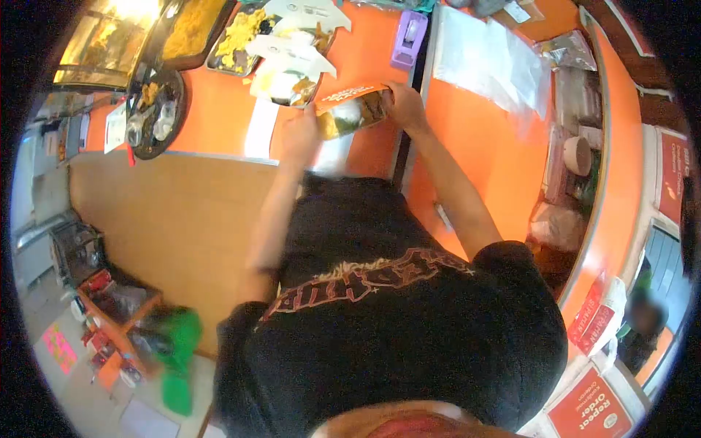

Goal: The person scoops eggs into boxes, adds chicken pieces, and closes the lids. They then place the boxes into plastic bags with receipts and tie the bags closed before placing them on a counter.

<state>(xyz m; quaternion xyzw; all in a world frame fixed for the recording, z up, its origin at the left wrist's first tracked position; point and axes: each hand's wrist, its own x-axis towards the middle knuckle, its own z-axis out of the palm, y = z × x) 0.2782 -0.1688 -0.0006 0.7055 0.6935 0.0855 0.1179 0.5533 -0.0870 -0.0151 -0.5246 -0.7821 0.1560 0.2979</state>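
Observation:
Between my two hands is a food box (345, 118) with white rice and yellow and brown food inside. An orange printed flap or lid shows along its far edge. My left hand (301, 135) grips the box's left side, a little blurred, and my right hand (404, 106) is closed on its right end. Just beyond, two more opened food boxes (292, 77) with white flaps and rice stand on the orange counter (212, 120). A white paper strip (261, 130) lies left of my left hand.
A metal tray (237, 44) of yellow food stands at the back, with a dark round tray (157, 113) to its left. A purple tape dispenser (410, 38) and clear plastic bags (489, 62) lie toward the right. Another person (642, 321) appears at far right.

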